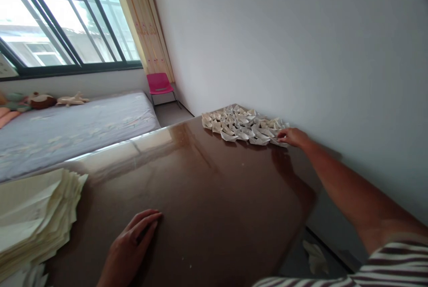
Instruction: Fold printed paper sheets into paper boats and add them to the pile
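At the table's far right, a crowd of folded paper boats (242,134) stands close together by the wall. My right hand (293,136) reaches to the near right edge of this crowd. Its fingers are closed on a paper boat (280,143), mostly covered by the fingers. Resting on the bare tabletop, my left hand (129,244) is loosely bent, with a gap between thumb and fingers and nothing in it. To its left lies a thick stack of yellowish paper sheets (36,209) with ragged edges.
The glossy brown table (187,197) meets the white wall on the right. Beyond its far edge are a bed (100,122) with soft toys (42,100), a pink chair (160,84), a curtain and a window. A pale crumpled thing (314,256) lies on the floor below.
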`<action>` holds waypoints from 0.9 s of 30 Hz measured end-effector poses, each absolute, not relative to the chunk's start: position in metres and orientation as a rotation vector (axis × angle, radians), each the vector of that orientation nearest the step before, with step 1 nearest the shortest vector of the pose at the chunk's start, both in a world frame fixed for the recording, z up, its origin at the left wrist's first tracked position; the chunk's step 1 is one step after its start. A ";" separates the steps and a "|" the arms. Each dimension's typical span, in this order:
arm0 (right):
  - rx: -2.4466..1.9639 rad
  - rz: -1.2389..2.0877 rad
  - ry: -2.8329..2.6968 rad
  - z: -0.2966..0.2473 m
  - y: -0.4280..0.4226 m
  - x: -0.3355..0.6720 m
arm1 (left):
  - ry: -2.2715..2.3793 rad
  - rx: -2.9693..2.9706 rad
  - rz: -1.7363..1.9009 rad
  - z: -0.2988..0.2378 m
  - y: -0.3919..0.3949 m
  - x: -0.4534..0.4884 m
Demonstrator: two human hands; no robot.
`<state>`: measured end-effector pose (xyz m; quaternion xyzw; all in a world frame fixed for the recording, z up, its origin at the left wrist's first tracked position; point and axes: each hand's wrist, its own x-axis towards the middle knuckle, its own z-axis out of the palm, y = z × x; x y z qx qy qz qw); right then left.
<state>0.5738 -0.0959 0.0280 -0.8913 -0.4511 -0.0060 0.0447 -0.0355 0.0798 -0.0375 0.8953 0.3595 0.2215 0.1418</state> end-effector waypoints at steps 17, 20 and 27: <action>-1.868 0.213 -2.161 -0.018 -0.038 0.349 | 0.960 2.791 0.262 0.016 0.029 -0.017; -1.671 0.321 -2.308 -0.024 -0.025 0.299 | 0.996 2.863 0.039 0.036 0.015 -0.017; -1.621 0.421 -2.153 -0.036 -0.022 0.273 | 1.693 2.698 0.174 0.082 0.051 -0.120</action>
